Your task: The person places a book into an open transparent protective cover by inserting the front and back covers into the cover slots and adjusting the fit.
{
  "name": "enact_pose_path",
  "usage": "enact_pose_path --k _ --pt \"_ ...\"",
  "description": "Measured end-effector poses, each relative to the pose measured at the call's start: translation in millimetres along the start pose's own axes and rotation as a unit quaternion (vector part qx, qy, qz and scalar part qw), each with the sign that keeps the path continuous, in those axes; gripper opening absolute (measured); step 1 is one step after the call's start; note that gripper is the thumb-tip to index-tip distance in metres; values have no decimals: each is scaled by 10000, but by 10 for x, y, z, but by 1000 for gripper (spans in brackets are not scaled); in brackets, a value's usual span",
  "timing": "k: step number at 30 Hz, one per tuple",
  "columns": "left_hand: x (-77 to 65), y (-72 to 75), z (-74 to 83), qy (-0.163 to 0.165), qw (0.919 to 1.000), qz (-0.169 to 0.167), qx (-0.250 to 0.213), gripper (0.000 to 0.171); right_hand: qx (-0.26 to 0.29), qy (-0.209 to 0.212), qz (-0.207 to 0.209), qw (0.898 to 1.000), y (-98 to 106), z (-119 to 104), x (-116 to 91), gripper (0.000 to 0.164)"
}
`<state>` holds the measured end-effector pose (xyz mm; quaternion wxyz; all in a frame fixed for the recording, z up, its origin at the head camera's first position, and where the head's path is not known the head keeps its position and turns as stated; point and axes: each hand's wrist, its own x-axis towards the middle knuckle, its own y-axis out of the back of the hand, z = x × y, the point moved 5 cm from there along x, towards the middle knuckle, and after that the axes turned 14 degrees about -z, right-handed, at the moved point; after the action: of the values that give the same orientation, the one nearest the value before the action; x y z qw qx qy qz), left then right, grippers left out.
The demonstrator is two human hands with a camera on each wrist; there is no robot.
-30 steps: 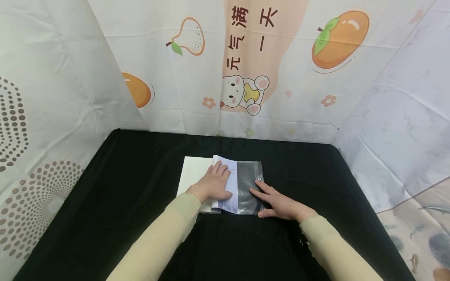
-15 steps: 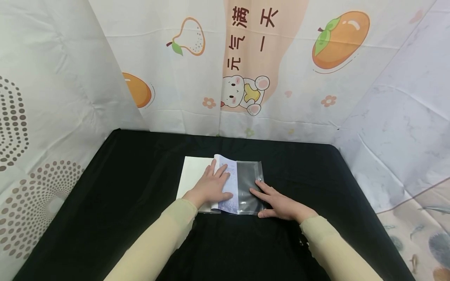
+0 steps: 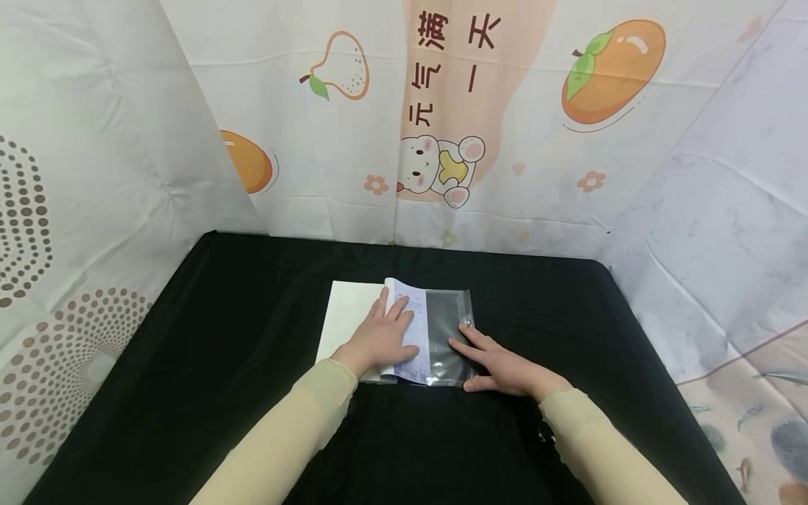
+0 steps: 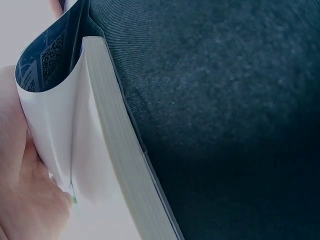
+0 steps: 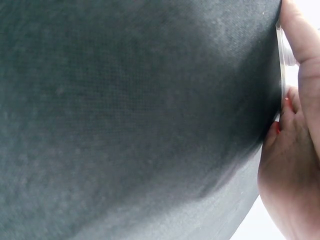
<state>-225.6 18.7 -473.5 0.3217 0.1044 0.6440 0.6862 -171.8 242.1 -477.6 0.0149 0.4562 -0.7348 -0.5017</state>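
Observation:
A book lies opened on the black table, its white page [image 3: 344, 308] to the left and its pale lilac cover [image 3: 417, 333] bent over to the right. My left hand [image 3: 379, 337] rests across both with fingers spread. Seen from the left wrist, the cover [image 4: 47, 112] curls up beside the thick page block [image 4: 112, 120], and a QR code shows inside the curl. Under and beyond the cover's right edge extends a clear plastic book cover [image 3: 445, 322]. My right hand [image 3: 499, 362] lies on its right edge, fingers extended and spread.
The black cloth-covered table [image 3: 265, 301] surrounds the book. Behind it hangs a white curtain [image 3: 517, 203] with printed fruit, a bear and characters. More fabric panels [image 3: 126, 203] enclose the left and right sides.
My left hand has slid slightly to the left and its fingers now lie nearer the cover's fold. My right hand stays in place on the plastic.

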Motion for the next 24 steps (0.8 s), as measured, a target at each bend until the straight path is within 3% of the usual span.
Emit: enact_pose_path --k 24 --pt "-29 95 82 136 9995 -167 232 71 -6 197 79 9998 0 4 -9 77"
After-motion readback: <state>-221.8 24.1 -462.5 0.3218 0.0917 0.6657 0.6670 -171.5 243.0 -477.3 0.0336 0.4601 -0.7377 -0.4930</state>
